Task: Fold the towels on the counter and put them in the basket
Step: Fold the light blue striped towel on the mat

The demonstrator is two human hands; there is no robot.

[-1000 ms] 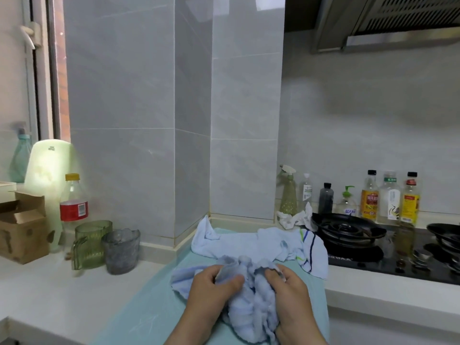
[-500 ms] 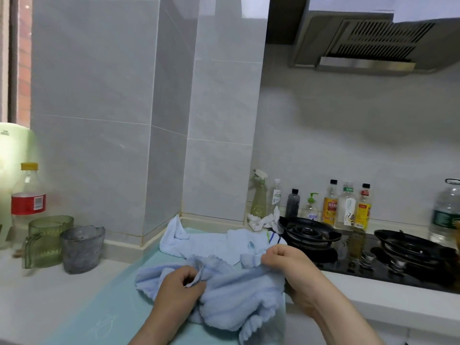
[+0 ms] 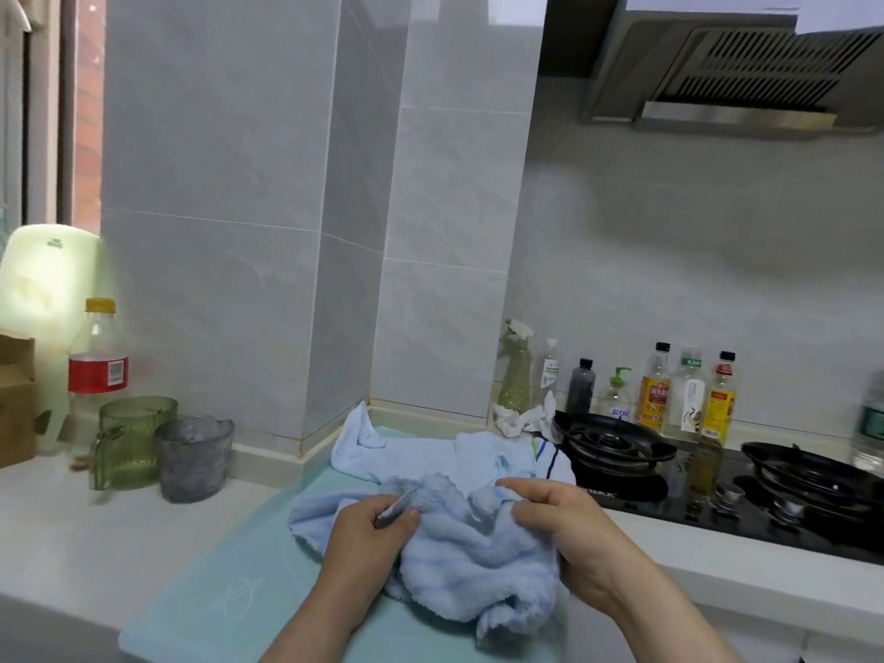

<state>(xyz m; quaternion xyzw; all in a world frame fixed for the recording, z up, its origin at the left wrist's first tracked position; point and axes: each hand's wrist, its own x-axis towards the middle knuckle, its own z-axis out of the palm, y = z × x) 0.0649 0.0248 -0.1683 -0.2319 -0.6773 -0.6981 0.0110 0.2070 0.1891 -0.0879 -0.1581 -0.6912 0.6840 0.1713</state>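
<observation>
Low in the centre of the frame, both hands grip a crumpled pale blue towel (image 3: 478,552); the left hand (image 3: 370,533) has its fingers (image 3: 402,512) pinched on a small tag or edge near the towel's upper left part, and the right hand (image 3: 569,528) has its fingers (image 3: 526,512) curled tight on a bunched fold at the towel's upper right. The towel lies partly on a light teal mat (image 3: 229,590) that covers the bench (image 3: 71,523), and its lower edge hangs rumpled toward the bottom of the frame. Just behind it, toward the wall corner, a second pale blue towel (image 3: 430,457) lies loose on the mat, with a striped white cloth (image 3: 550,457) at its right end beside the black gas hob (image 3: 617,452); a small white rag (image 3: 521,421) sits by the spray bottle (image 3: 514,370) at the wall. At the left of the frame stand a green glass jug (image 3: 131,442) and a grey glass cup (image 3: 193,459), touching or nearly so; behind them is a clear bottle with a red label (image 3: 98,361). A row of condiment bottles (image 3: 689,394) lines the wall at right, under the range hood (image 3: 746,69) in the upper right.
</observation>
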